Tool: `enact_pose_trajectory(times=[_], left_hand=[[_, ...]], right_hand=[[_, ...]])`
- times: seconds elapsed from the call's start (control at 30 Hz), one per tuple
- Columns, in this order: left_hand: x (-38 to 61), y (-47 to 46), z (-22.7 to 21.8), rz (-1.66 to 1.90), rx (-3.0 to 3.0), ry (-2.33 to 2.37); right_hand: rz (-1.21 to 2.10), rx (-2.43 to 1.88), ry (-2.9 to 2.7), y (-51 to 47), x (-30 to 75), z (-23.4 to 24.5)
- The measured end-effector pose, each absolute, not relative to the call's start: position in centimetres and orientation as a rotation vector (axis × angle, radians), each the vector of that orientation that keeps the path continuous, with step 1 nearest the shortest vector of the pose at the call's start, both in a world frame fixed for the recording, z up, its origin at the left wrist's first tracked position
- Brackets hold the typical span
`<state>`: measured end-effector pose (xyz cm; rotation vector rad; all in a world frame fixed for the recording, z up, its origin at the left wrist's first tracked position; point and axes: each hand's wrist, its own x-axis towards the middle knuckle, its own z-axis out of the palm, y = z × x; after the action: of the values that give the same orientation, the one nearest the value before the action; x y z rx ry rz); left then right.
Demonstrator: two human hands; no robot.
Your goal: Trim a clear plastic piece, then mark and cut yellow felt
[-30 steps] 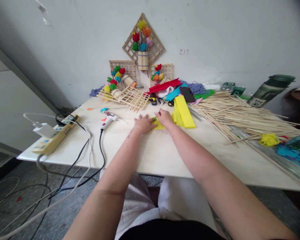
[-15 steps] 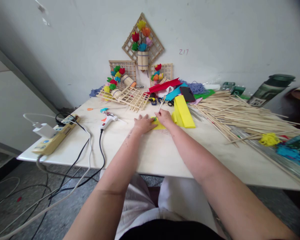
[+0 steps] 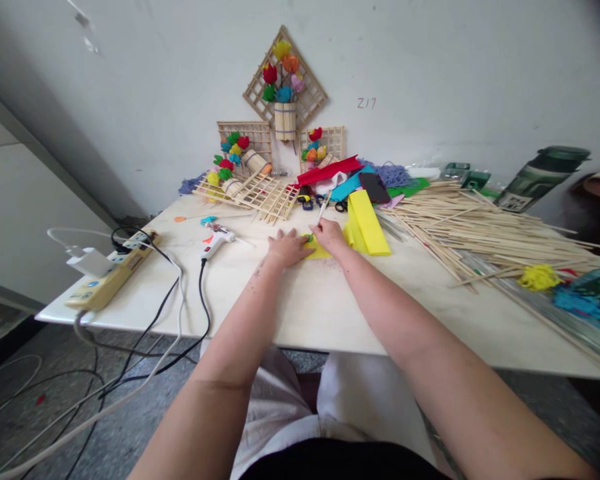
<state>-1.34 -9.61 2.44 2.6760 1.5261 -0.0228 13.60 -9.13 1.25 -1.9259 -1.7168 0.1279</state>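
My left hand [image 3: 289,249] lies flat with fingers spread, its fingertips pressing on the left part of a yellow sheet [image 3: 320,251] on the table. Under those fingertips is a small green piece [image 3: 307,238], partly hidden. My right hand [image 3: 329,236] is closed round a white pen [image 3: 324,206], held tilted with its lower end down at the sheet by the green piece. Beside my right hand, the folded yellow length [image 3: 369,225] of the same colour stands up in a loose fold. Scissors [image 3: 341,207] lie just behind.
To the left are a glue gun [image 3: 217,244] and a power strip [image 3: 113,270] with trailing cables. Lattice panels with colourful flowers [image 3: 253,190] stand and lie at the back. Many thin wooden sticks [image 3: 480,223], a phone [image 3: 375,187] and a green bottle [image 3: 543,179] are on the right.
Both hands and the pen stay almost in the same place. The view has shifted very slightly; nothing was picked up or let go.
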Motion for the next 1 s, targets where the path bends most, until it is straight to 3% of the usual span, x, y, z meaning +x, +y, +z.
enact_pose_trajectory(times=[1.0], left_hand=[[-1.36,-9.89,2.76,-0.039,2.685,1.527]], right_hand=[[0.182,-1.792,-1.629,-9.59,13.85,0.90]])
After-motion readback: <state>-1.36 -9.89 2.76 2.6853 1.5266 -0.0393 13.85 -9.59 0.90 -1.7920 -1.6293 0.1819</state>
